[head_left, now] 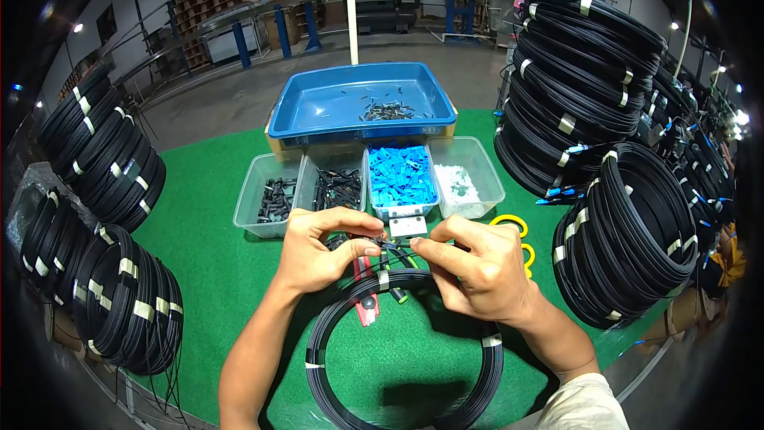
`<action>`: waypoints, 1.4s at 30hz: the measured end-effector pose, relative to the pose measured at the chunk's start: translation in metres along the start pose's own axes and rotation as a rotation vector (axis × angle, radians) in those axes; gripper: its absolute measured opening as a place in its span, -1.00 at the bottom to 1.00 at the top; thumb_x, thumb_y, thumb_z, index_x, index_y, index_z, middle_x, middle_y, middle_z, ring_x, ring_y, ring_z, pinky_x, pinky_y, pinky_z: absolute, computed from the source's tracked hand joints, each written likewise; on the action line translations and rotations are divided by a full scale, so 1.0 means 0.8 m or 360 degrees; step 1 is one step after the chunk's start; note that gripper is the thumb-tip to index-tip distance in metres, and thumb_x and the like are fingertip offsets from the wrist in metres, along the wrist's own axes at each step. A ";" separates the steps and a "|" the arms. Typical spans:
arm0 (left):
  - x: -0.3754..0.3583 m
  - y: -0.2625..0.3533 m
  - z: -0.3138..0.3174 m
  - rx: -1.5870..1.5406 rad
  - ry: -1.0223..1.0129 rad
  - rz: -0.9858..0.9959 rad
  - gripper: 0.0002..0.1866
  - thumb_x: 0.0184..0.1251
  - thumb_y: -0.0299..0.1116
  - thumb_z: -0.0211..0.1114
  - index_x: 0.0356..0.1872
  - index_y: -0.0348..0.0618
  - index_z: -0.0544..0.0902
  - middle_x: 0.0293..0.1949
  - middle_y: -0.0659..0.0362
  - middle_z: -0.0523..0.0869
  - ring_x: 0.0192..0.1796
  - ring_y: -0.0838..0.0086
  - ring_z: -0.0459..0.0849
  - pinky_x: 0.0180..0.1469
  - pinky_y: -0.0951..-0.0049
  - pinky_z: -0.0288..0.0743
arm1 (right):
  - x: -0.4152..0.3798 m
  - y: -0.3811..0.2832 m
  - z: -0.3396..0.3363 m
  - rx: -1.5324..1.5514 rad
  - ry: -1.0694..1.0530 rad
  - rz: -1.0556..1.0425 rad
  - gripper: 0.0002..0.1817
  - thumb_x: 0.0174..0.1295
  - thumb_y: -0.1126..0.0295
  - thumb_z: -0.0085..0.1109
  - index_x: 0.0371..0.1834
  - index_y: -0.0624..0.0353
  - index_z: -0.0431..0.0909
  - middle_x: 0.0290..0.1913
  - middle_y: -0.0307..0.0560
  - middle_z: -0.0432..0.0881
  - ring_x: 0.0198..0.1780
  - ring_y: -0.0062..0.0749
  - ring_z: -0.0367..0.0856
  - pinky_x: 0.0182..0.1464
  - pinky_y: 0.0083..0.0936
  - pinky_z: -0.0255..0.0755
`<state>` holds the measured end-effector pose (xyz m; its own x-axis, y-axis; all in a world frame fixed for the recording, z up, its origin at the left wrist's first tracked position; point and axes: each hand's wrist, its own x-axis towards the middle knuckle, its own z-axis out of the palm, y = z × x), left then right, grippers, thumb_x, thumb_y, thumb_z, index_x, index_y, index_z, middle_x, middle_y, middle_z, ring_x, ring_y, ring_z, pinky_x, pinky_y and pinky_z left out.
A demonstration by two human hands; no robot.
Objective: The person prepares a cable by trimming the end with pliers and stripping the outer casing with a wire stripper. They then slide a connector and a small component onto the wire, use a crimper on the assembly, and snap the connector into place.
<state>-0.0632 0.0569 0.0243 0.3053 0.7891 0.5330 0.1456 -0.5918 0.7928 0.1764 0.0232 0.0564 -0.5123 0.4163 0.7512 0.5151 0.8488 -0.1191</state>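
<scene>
Head view: no legible writing.

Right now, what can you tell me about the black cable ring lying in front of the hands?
The black cable coil is thin black cable wound into a round ring, lying flat on the green mat. White tape bands hold its turns together in several spots. It looks smooth and plastic-coated. Its loose end rises at the top of the ring, where the left hand and right hand pinch it between fingertips. A red-handled tool lies across its top edge.
</scene>
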 end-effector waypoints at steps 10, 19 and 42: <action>0.000 0.000 0.001 0.0036 0.0002 0.0042 -0.76 0.04 -0.62 0.53 -0.21 -0.35 0.77 -0.27 0.02 0.83 -0.18 0.37 0.84 -0.09 0.47 0.71 | -0.001 -0.002 0.001 -0.0029 -0.0032 0.0010 -0.72 -0.09 0.51 0.33 -0.22 0.18 0.68 -0.34 -0.19 0.59 -0.45 -0.32 0.65 -0.47 -0.39 0.46; 0.000 0.000 0.001 0.0021 0.0022 0.0009 -0.76 0.03 -0.59 0.52 -0.21 -0.29 0.80 -0.26 0.05 0.84 -0.18 0.42 0.84 -0.07 0.49 0.68 | 0.000 -0.001 0.001 -0.0017 0.0002 -0.0001 -0.71 -0.10 0.52 0.34 -0.21 0.19 0.68 -0.34 -0.19 0.59 -0.45 -0.33 0.64 -0.47 -0.40 0.46; 0.000 -0.001 0.002 0.0025 0.0031 0.0017 -0.76 0.02 -0.60 0.51 -0.22 -0.30 0.80 -0.27 0.05 0.84 -0.19 0.42 0.84 -0.08 0.49 0.68 | -0.001 -0.001 0.000 -0.0006 -0.0014 0.0002 -0.70 -0.10 0.53 0.34 -0.21 0.19 0.69 -0.35 -0.19 0.59 -0.46 -0.32 0.64 -0.48 -0.40 0.46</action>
<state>-0.0619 0.0570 0.0233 0.2888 0.7858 0.5469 0.1575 -0.6025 0.7824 0.1761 0.0222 0.0562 -0.5174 0.4203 0.7454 0.5185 0.8470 -0.1177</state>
